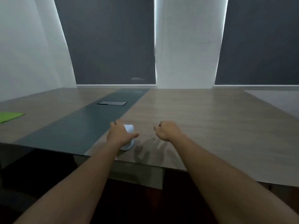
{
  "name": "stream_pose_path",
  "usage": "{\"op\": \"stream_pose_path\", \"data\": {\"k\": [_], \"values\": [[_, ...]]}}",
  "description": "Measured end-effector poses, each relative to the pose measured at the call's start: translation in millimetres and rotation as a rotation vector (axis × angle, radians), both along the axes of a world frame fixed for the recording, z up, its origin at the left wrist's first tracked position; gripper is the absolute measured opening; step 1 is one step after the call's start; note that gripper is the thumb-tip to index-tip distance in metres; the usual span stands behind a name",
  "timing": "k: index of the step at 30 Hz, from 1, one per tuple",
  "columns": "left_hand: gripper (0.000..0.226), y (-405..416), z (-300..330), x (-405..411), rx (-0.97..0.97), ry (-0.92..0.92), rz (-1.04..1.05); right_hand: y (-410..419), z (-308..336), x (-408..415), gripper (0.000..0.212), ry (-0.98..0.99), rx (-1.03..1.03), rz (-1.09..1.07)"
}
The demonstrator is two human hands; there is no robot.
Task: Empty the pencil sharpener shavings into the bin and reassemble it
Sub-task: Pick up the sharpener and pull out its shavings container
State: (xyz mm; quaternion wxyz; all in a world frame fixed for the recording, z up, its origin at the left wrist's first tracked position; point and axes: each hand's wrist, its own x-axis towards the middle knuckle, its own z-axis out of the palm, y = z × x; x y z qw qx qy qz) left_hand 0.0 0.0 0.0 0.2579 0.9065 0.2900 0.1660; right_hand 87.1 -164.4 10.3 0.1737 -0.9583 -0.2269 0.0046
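Observation:
A pale blue-white pencil sharpener (129, 128) stands on the wooden table (210, 120) near its front edge. My left hand (120, 134) lies over it from the left, fingers spread around its body, and covers most of it. My right hand (166, 130) hovers just above the table a short way to the right, fingers curled into a loose fist with nothing seen in it. No bin is in view.
A dark grey strip (84, 126) runs down the table's middle with a black cable hatch (112, 103) in it. A green sheet (9, 116) lies at the far left. Dark blinds and white walls stand behind the table.

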Motion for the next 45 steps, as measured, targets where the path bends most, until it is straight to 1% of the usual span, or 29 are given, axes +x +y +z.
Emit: {"op": "stream_pose_path", "data": {"k": [2,5,8,9,11,13,15,17,18,20,23,27,30,33,37,39,42,44,45], "values": [[0.106,2.4,-9.7,-3.4,-0.087,-0.057,0.084,3.7,-3.5,-2.9,0.057,0.005,0.066,-0.010],[0.085,6.1,-24.5,-4.0,-0.210,-0.152,0.166,8.9,-7.2,-8.3,0.052,0.006,0.158,0.000],[0.081,9.7,-22.6,1.2,-0.326,-0.261,0.207,10.2,-5.4,-7.8,0.046,0.079,0.320,-0.024],[0.082,11.2,-23.5,3.9,-0.394,-0.287,0.206,10.8,-5.9,-6.7,0.044,0.135,0.388,-0.038],[0.077,11.4,-23.9,8.3,-0.532,-0.329,0.181,11.6,-6.8,-5.1,0.045,0.337,0.529,-0.069],[0.066,8.9,-24.1,13.7,-0.648,-0.359,0.139,9.8,-7.4,-6.8,0.055,0.574,0.625,-0.099],[0.062,2.2,-22.1,18.5,-0.754,-0.375,0.088,5.9,-10.5,-6.8,0.066,0.699,0.661,-0.111],[0.060,-5.7,-19.4,24.1,-0.818,-0.378,0.038,1.6,-14.5,-4.1,0.075,0.768,0.707,-0.108],[0.059,-10.3,-18.2,27.3,-0.835,-0.378,0.013,-1.3,-16.0,-3.0,0.078,0.796,0.732,-0.101],[0.064,-19.1,-15.8,31.9,-0.871,-0.375,-0.040,-6.5,-18.0,-0.6,0.079,0.819,0.782,-0.081],[0.074,-32.9,-14.1,40.6,-0.881,-0.362,-0.105,-15.7,-19.8,3.1,0.070,0.803,0.890,-0.054],[0.059,-53.1,-10.5,53.2,-0.882,-0.365,-0.183,-34.9,-22.0,7.0,0.062,0.802,1.019,-0.075],[0.050,-66.9,-7.7,60.8,-0.892,-0.376,-0.238,-50.0,-24.2,10.5,0.057,0.844,1.144,-0.105],[0.045,-79.6,-3.4,66.6,-0.882,-0.377,-0.316,-59.0,-27.5,14.2,0.052,0.856,1.286,-0.173],[0.037,-87.6,1.3,71.2,-0.853,-0.373,-0.365,-77.6,-30.8,22.0,0.033,0.811,1.510,-0.290],[0.041,-87.4,0.6,72.9,-0.847,-0.372,-0.378,-90.5,-30.9,24.1,0.024,0.795,1.617,-0.314],[0.049,-87.4,-3.8,75.8,-0.829,-0.377,-0.362,-108.8,-33.2,29.4,0.015,0.746,1.691,-0.328],[0.055,-89.1,-7.2,77.2,-0.814,-0.387,-0.339,-119.7,-35.6,32.5,0.016,0.727,1.720,-0.322],[0.057,-91.1,-8.6,77.0,-0.806,-0.391,-0.328,-125.2,-36.1,32.2,0.023,0.723,1.731,-0.321]]}}
